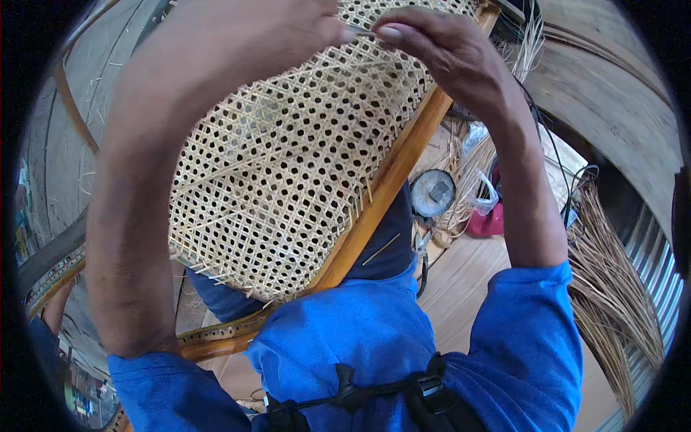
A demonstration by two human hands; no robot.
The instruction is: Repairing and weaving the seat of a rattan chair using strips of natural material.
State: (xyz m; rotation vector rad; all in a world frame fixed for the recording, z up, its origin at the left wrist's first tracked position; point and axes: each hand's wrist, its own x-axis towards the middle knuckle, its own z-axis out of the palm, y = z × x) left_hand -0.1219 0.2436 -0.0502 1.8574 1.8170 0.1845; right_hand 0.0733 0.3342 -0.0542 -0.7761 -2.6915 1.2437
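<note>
A woven cane panel (288,173) with rows of small holes lies across my lap, set against a wooden frame (389,194). Over the panel's far end, my left hand (309,25) reaches in, its thumb pressed to a thin cane strand (366,33). Close beside it, my right hand (439,43) pinches the other end of the short visible stretch between thumb and fingers. The upper frame edge cuts off part of my left hand, and its forearm covers the panel's left side. Loose strand ends stick out along the panel's near border.
Right of the frame are a round dish (433,193) with a dark block in it, a clear plastic bag (484,196) and a red item (486,222). A large bundle of cane strands (612,281) lies farther right. A dark cable (554,137) runs nearby.
</note>
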